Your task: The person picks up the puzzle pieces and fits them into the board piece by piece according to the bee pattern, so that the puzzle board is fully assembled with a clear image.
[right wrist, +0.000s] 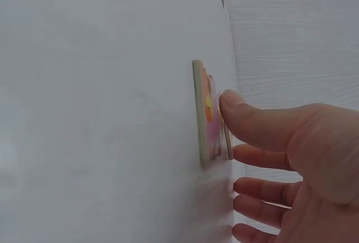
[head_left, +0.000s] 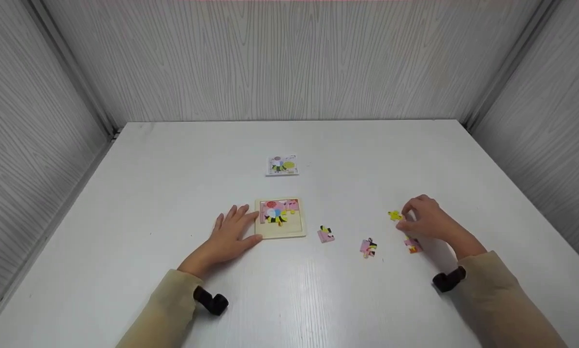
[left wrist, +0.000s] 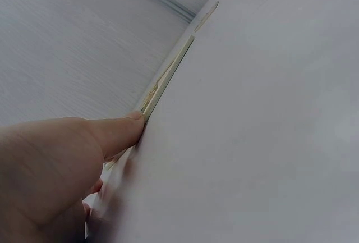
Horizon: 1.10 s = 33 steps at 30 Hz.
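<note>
My left hand lies with fingers spread beside a square wooden puzzle tray. Its fingertips touch the tray's left edge, and the thumb presses at the near left corner. The tray's upper part holds fitted pieces with a bee picture; bare wood shows lower down. At the right, my right hand has thumb and index finger bent at a yellow puzzle piece, which they appear to pinch by its edge. Just nearer lies a pink and orange puzzle piece, seen edge-on beside the thumb in the right wrist view.
Two loose pink, yellow and black puzzle pieces lie between the hands, one piece close to the tray and another piece farther right. Behind the tray sits a small picture card. Pale wood-grain panels enclose the white table.
</note>
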Motion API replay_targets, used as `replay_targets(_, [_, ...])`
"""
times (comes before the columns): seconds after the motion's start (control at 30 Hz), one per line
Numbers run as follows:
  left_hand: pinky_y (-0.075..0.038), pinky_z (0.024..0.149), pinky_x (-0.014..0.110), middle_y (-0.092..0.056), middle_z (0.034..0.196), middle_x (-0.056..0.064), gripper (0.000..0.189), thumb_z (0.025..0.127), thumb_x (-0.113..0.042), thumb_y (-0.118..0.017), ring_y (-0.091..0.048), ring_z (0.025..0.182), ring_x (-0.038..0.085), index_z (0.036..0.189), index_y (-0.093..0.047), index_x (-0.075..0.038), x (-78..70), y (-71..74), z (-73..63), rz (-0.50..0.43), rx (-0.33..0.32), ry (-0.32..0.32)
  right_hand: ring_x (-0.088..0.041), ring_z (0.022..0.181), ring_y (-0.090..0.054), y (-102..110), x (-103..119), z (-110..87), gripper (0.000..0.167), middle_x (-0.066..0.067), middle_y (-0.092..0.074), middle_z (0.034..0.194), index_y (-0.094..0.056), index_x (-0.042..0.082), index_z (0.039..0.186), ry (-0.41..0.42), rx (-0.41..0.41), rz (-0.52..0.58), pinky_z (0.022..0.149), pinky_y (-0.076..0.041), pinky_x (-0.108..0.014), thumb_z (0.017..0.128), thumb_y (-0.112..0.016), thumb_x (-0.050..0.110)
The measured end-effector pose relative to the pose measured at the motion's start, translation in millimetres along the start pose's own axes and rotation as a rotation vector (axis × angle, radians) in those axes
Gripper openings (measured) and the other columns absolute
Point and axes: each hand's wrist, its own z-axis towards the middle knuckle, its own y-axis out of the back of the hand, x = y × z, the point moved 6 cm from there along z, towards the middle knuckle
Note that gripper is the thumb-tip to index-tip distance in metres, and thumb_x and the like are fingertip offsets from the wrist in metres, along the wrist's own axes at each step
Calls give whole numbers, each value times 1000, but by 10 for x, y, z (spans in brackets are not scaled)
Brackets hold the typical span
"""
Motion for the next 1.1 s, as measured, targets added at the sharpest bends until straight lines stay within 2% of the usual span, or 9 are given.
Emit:
replay_targets(0.13, [5, 106, 57, -18, 152, 18, 63, 92, -41, -54, -2, 140, 37, 144, -35, -9, 1, 3, -2, 1, 6, 5, -43, 111, -39, -5, -10, 10, 30, -28, -44, 119, -59, 1, 98, -45, -3, 3, 89, -35, -57, 84, -69, 26])
replay_targets(0.37, [5, 107, 56, -18, 152, 17, 63, 92, -41, -54, -2, 140, 36, 143, -35, -10, -7, 7, -1, -1, 3, 15, -42, 111, -39, -3, -34, 16, 30, -27, -46, 119, -60, 1, 99, -43, 0, 27, 90, -35, -57, 84, -68, 26])
replay_targets(0.53, [5, 107, 55, -17, 152, 16, 63, 92, -42, -54, -1, 140, 35, 144, -35, -11, -12, 12, -5, -1, 1, 21, -37, 108, -46, 48, -46, -22, 31, -20, -52, 113, -59, 1, 103, -22, -8, 102, 90, -38, -54, 85, -67, 25])
replay_targets(0.63, [5, 107, 54, -17, 153, 16, 63, 92, -42, -53, -1, 140, 35, 144, -34, -11, -7, 15, -12, 3, 2, 22, -36, 112, -46, 73, -29, -46, 30, -17, -52, 114, -58, 3, 104, -5, -19, 158, 93, -37, -54, 87, -66, 25])
replay_targets(0.87, [5, 107, 55, -17, 152, 16, 63, 92, -42, -53, -1, 140, 35, 144, -35, -11, 4, 19, -4, 3, 1, 11, -35, 114, -47, 96, 115, -28, 35, -14, -55, 114, -55, 2, 110, 70, -54, 211, 94, -38, -52, 89, -64, 28])
replay_targets(1.1, [5, 107, 55, -17, 152, 16, 63, 92, -43, -52, -1, 140, 36, 143, -35, -11, 12, 10, -4, 10, 8, 14, -32, 111, -50, 47, 341, 85, 38, -11, -57, 113, -54, 4, 113, 95, -66, 248, 94, -39, -50, 87, -66, 30])
